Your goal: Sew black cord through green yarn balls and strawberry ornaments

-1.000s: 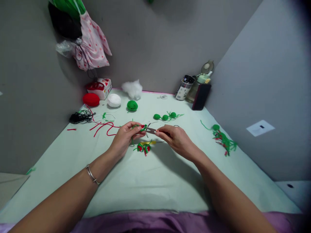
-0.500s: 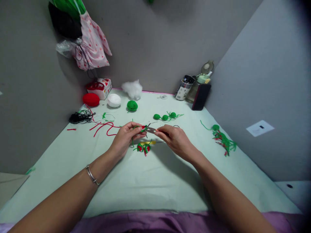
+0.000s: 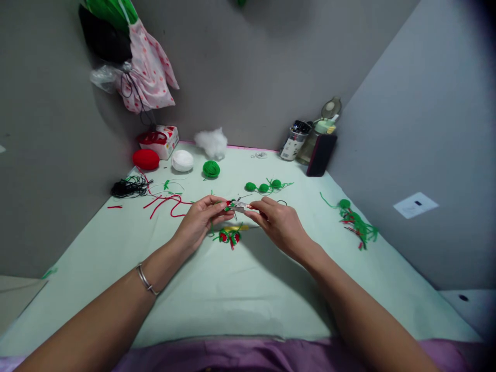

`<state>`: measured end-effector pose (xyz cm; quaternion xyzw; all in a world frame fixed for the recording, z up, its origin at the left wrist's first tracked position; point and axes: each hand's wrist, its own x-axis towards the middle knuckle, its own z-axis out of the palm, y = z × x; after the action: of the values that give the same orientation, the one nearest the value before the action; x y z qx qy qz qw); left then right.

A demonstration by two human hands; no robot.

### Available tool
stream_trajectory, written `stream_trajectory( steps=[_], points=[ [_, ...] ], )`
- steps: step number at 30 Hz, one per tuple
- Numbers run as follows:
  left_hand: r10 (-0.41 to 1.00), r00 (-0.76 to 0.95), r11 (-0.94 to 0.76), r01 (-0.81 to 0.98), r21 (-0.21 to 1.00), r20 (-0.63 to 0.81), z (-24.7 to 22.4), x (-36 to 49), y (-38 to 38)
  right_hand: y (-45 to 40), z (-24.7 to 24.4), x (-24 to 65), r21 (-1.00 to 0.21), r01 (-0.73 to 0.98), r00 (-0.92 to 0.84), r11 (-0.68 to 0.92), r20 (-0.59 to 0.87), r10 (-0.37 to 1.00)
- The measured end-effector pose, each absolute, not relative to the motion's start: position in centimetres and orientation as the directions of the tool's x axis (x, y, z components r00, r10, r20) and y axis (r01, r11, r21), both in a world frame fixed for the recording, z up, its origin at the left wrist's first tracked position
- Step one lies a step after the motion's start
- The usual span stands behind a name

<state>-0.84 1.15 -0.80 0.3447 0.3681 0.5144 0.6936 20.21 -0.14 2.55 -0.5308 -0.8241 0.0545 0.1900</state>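
Between the fingertips of my left hand (image 3: pixel 199 219) is a small red and green crocheted piece (image 3: pixel 230 204), partly covered by the fingers. My right hand (image 3: pixel 281 222) pinches a pair of small metal thread snips (image 3: pixel 241 205), its blades against or very near the piece's right side. A dark strand pokes up beside the blades. Just below the hands, two red and green crocheted pieces (image 3: pixel 229 237) with loose green ends lie on the cloth. A yellow strip (image 3: pixel 236 228) lies behind them, with a thin rod running right from it.
Yarn balls in red (image 3: pixel 145 159), white (image 3: pixel 182 160) and green (image 3: pixel 211 169) sit at the back left, near black yarn (image 3: pixel 129 187) and white stuffing (image 3: pixel 212 143). Green balls (image 3: pixel 263 188) lie beyond my hands; yarn scraps (image 3: pixel 360 227) lie right. A phone (image 3: pixel 321 155) leans at the back right.
The snips have turned in my right hand, so their metal now catches more light. Both hands stay in nearly the same place, and the crocheted piece is still held.
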Motion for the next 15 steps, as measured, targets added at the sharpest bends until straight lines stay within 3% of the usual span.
stream_trajectory(
  steps=[7,12,15],
  points=[
    [0.965,0.213,0.236,-0.455,0.859,-0.153,-0.32,-0.94,1.18,0.16,2.82,20.43,-0.448,0.772,-0.392,0.451,0.224,0.892],
    [0.968,0.190,0.234,-0.456,0.859,-0.164,-0.23,-0.83,1.14,-0.06,2.52,20.33,-0.276,0.857,-0.363,0.435,0.277,0.890],
    [0.968,0.199,0.228,-0.436,0.871,-0.154,-0.43,-0.90,1.19,-0.13,2.48,20.37,-0.258,0.857,-0.380,0.445,0.267,0.886]
  ],
)
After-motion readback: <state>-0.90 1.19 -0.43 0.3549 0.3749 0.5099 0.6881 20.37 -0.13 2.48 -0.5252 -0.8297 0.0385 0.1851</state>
